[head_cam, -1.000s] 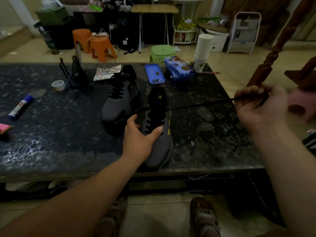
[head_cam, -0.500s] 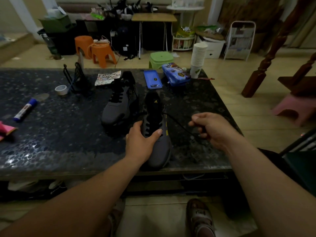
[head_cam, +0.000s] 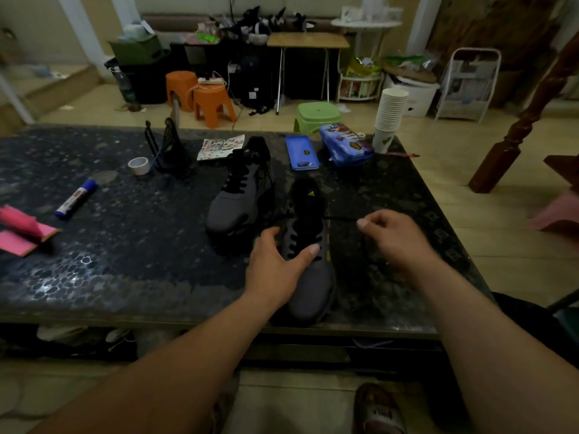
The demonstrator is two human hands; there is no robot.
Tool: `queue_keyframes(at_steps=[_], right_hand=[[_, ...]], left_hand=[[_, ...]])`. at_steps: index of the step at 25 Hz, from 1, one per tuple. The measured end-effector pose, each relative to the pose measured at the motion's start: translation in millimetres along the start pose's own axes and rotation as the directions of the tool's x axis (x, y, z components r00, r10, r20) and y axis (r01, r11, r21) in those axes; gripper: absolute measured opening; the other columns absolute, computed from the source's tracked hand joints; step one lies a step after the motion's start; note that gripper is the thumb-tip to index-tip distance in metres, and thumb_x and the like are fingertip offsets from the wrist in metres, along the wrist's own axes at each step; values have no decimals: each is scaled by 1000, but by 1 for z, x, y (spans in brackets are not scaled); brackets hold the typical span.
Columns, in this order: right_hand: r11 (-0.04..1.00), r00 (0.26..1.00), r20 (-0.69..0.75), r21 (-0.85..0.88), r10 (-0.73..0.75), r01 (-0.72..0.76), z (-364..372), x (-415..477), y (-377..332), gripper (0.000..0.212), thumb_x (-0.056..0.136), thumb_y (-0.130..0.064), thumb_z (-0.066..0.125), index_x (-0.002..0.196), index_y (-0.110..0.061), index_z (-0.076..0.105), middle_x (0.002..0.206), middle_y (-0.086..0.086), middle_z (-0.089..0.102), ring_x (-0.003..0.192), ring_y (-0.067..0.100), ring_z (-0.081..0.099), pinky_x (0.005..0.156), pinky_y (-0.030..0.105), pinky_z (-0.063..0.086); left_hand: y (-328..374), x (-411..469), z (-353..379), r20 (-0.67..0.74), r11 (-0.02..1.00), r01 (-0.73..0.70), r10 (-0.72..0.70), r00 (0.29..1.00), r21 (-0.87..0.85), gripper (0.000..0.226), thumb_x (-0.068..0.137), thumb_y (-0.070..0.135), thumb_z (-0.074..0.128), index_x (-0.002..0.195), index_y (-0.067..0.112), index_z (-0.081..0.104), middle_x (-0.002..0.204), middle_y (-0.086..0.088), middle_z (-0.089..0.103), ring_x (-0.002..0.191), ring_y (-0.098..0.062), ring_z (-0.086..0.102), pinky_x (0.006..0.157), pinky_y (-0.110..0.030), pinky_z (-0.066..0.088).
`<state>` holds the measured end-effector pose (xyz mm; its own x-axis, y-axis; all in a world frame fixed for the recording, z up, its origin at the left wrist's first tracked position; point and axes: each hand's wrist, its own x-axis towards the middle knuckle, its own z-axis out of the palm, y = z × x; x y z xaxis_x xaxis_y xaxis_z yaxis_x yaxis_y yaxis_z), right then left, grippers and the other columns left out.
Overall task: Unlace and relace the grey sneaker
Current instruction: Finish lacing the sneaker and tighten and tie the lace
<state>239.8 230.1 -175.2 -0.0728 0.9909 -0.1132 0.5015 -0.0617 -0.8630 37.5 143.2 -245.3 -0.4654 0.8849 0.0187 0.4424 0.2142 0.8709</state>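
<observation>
A grey sneaker [head_cam: 313, 283] with a black tongue lies on the dark stone table [head_cam: 125, 245], toe toward me near the front edge. My left hand [head_cam: 275, 267] grips its forefoot, thumb on the left side and fingers across the lower laces. My right hand [head_cam: 394, 239] hovers just right of the shoe and pinches the black lace [head_cam: 341, 218], which runs short from the upper eyelets to my fingertips. A second grey sneaker [head_cam: 238, 198], laced, stands just beyond to the left.
Behind the shoes lie a blue lid [head_cam: 301, 153], a blue tin [head_cam: 346, 145] and a stack of paper cups [head_cam: 390, 117]. To the left are a tape roll [head_cam: 138, 166], a black wire holder [head_cam: 169, 148], a marker [head_cam: 76, 198] and pink paper [head_cam: 22, 236].
My right hand has come back from far right, where it held the lace taut, to close beside the shoe. The lace span is now short. My left hand has kept its hold.
</observation>
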Motion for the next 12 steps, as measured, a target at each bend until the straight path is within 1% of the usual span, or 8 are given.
queue_keyframes(at_steps=[1, 3, 4, 5, 7, 9, 10, 12], right_hand=[[998, 1000, -13, 58, 4, -3, -7, 1, -5, 10, 102, -26, 62, 102, -19, 70, 86, -1, 73, 69, 11, 58, 61, 28, 44], [976, 998, -50, 212, -46, 55, -11, 6, -19, 13, 105, -21, 55, 114, -22, 64, 97, -1, 77, 65, 7, 56, 61, 28, 43], [951, 995, -52, 296, -82, 94, -8, 8, -28, 16, 104, -16, 53, 117, -22, 61, 100, -2, 78, 62, 6, 55, 57, 26, 43], [919, 993, -33, 378, -110, 114, -1, 10, -35, 19, 104, -10, 51, 118, -20, 59, 101, -2, 78, 60, 5, 55, 52, 23, 42], [847, 992, 44, 527, -115, 75, 16, 8, -52, 20, 103, -1, 49, 113, -16, 60, 97, 1, 77, 55, 5, 50, 45, 18, 36], [825, 988, 122, 565, -95, 10, 33, 6, -59, 17, 102, 0, 52, 106, -12, 62, 87, 2, 74, 51, 5, 42, 41, 17, 29], [840, 986, 146, 543, -82, -10, 39, 8, -59, 13, 102, -1, 55, 103, -12, 63, 83, 2, 72, 49, 4, 41, 41, 16, 29], [875, 984, 166, 484, -67, -22, 47, 12, -58, 10, 102, -6, 59, 96, -13, 64, 80, 2, 72, 44, 2, 42, 40, 16, 31]], left_hand=[[6, 2, -6, -94, 997, -64, 68, 993, 39, 78, 75, 80, 65, 131, 28, 50, 125, 6, 51, 117, -19, 55, 101, -45, 49], [18, 13, -17, -245, 968, -197, 231, 942, 155, 51, 87, 68, 62, 113, 25, 55, 113, 6, 48, 111, -23, 52, 95, -43, 45], [27, 22, -22, -257, 953, -229, 276, 926, 200, 42, 90, 64, 61, 104, 25, 56, 108, 7, 49, 109, -23, 52, 91, -41, 42], [35, 32, -25, -225, 949, -222, 272, 936, 223, 41, 90, 65, 61, 95, 25, 56, 103, 8, 52, 105, -23, 53, 87, -40, 42], [49, 48, -28, -101, 963, -134, 161, 982, 233, 50, 84, 74, 61, 84, 24, 55, 90, 8, 59, 90, -19, 58, 77, -40, 45], [54, 62, -29, -19, 974, -63, 69, 997, 217, 46, 83, 66, 68, 79, 20, 58, 76, 5, 63, 74, -17, 61, 66, -37, 48], [52, 69, -31, 7, 988, -30, 29, 1000, 152, 40, 85, 55, 71, 78, 17, 62, 71, 3, 65, 68, -18, 61, 61, -35, 47], [46, 75, -38, 98, 992, 98, -90, 991, -80, 28, 88, 37, 74, 76, 12, 69, 63, 0, 63, 58, -19, 57, 52, -27, 44]])
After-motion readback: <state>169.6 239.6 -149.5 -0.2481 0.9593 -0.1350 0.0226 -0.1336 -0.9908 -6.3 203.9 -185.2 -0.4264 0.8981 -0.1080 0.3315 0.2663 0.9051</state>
